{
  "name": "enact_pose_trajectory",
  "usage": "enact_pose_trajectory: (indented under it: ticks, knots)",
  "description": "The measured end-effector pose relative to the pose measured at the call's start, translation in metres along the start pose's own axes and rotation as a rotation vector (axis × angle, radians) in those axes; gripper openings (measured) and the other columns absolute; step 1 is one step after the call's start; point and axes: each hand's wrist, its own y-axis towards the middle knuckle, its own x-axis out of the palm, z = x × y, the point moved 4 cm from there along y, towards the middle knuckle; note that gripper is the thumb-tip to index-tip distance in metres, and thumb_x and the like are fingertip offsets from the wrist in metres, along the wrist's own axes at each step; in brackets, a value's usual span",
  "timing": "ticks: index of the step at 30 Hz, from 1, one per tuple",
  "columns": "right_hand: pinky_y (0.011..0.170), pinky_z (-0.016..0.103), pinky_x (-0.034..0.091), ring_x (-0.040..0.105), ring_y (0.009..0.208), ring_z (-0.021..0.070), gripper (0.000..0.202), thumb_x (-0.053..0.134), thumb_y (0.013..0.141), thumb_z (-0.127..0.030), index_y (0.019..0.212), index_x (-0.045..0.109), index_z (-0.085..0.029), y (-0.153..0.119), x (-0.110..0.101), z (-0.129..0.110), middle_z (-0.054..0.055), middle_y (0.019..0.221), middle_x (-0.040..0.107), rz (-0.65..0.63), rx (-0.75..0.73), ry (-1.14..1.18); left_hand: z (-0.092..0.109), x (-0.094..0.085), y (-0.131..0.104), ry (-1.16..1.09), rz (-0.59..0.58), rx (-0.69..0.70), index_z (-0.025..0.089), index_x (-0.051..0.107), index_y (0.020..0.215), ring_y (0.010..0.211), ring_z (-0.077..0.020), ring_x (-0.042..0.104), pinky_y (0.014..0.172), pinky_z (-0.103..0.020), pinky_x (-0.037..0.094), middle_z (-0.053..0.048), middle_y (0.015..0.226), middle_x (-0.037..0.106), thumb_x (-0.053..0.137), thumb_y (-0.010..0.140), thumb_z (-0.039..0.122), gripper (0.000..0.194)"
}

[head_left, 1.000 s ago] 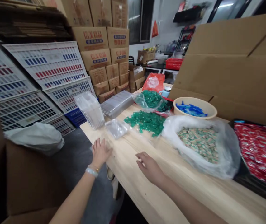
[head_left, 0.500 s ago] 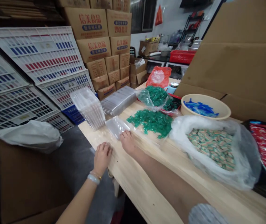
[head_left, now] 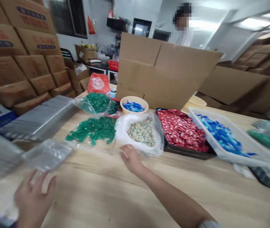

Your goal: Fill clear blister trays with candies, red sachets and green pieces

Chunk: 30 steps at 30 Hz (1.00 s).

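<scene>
My left hand (head_left: 34, 198) is open over the wooden table (head_left: 92, 196), fingers spread, just in front of a flat clear plastic box (head_left: 48, 155). My right hand (head_left: 131, 158) hovers at the front edge of a white plastic bag (head_left: 120, 128) holding small green-and-beige wrapped pieces (head_left: 143, 132). Its fingers are loosely bent and apart, with nothing visible in them. Left of it spreads a loose pile of green wrapped pieces (head_left: 93, 128). Behind that pile lies a clear bag of more green pieces (head_left: 99, 103).
Blue pieces fill a round basin (head_left: 146, 106) and a white tray (head_left: 222, 156). Red packets (head_left: 182, 129) fill a black tray. Long stacked clear boxes (head_left: 40, 115) lie at left. A cardboard sheet (head_left: 170, 72) stands behind; beyond it is a person (head_left: 183, 34). Cartons (head_left: 33, 68) are stacked left.
The view has swung right. My right hand has left the flat plastic box and moved right to the white bag. My left hand has risen with its fingers spread.
</scene>
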Motion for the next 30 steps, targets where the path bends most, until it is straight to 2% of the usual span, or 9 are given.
enact_pose_trajectory:
  ticks: [4,7,9,12,16,19,21,24,30]
  knots:
    - [0.087,0.037,0.041,0.052,0.096,0.0211,0.023,0.039,0.084,-0.028,0.098,0.056,-0.023,-0.012,-0.03,0.046,0.01,0.097,0.058,0.05,0.073,-0.022,0.063,-0.021,0.037,0.188,0.163,0.261,0.018,0.059,0.1,0.113,-0.0285,0.043,0.098,-0.044,0.033,-0.012,0.123,0.045,0.058,0.069,0.031,0.034]
    - [0.09,0.04,0.04,0.049,0.101,0.0226,0.03,0.041,0.083,-0.033,0.106,0.053,-0.019,0.014,-0.026,0.024,0.012,0.102,0.055,0.082,-0.074,-0.017,0.082,-0.069,0.071,0.24,0.379,0.232,0.013,0.053,0.11,0.117,-0.024,0.039,0.101,-0.039,0.03,-0.014,0.121,0.044,0.055,0.073,0.028,0.039]
    - [0.092,0.04,0.039,0.046,0.105,0.0226,0.036,0.042,0.082,-0.035,0.113,0.049,-0.018,0.046,-0.016,-0.028,0.012,0.109,0.051,0.096,-0.231,0.008,0.076,-0.104,0.089,0.209,0.525,0.147,0.012,0.049,0.114,0.115,-0.0221,0.041,0.098,-0.036,0.034,-0.014,0.119,0.045,0.053,0.074,0.026,0.043]
    - [0.096,0.041,0.033,0.038,0.115,0.025,0.049,0.046,0.08,-0.04,0.123,0.042,-0.018,0.102,0.014,-0.148,0.013,0.123,0.041,0.051,-0.439,0.051,0.043,-0.138,0.112,0.058,0.647,-0.043,0.013,0.043,0.119,0.107,-0.0191,0.047,0.093,-0.033,0.039,-0.013,0.118,0.045,0.049,0.073,0.019,0.046]
    - [0.096,0.048,0.027,0.028,0.121,0.0336,0.078,0.052,0.07,-0.057,0.133,0.027,-0.02,0.162,0.086,-0.299,0.011,0.141,0.012,-0.096,-0.454,0.058,-0.011,-0.137,0.132,-0.295,0.635,-0.305,0.011,0.028,0.128,0.111,-0.0172,0.048,0.096,-0.032,0.037,-0.015,0.124,0.042,0.04,0.069,0.006,0.061]
    - [0.097,0.054,0.017,0.015,0.125,0.038,0.085,0.053,0.064,-0.063,0.133,0.026,-0.02,0.183,0.143,-0.355,0.011,0.144,0.001,-0.216,-0.373,0.026,-0.033,-0.123,0.134,-0.521,0.624,-0.428,0.009,0.014,0.133,0.108,-0.0173,0.051,0.092,-0.033,0.04,-0.017,0.122,0.045,0.04,0.071,0.008,0.067]
    - [0.095,0.058,0.014,0.008,0.125,0.0407,0.089,0.054,0.06,-0.065,0.132,0.028,-0.018,0.186,0.17,-0.366,0.014,0.143,0.003,-0.268,-0.313,-0.009,-0.038,-0.117,0.132,-0.593,0.638,-0.414,0.008,0.011,0.134,0.104,-0.0164,0.053,0.091,-0.033,0.041,-0.018,0.118,0.048,0.043,0.074,0.012,0.068]
    - [0.092,0.056,0.022,0.012,0.124,0.0409,0.086,0.058,0.059,-0.06,0.13,0.033,-0.019,0.184,0.184,-0.363,0.016,0.14,0.011,-0.198,-0.263,-0.016,-0.041,-0.109,0.128,-0.591,0.662,-0.357,0.01,0.012,0.132,0.101,-0.0137,0.054,0.092,-0.031,0.04,-0.016,0.115,0.051,0.042,0.076,0.013,0.063]
    - [0.091,0.05,0.031,0.027,0.117,0.0359,0.079,0.056,0.059,-0.062,0.126,0.039,-0.023,0.197,0.156,-0.359,0.011,0.133,0.023,-0.112,-0.192,0.148,-0.035,-0.109,0.128,-0.472,0.683,-0.377,0.01,0.033,0.121,0.108,-0.0155,0.048,0.096,-0.032,0.035,-0.015,0.119,0.047,0.041,0.077,0.012,0.045]
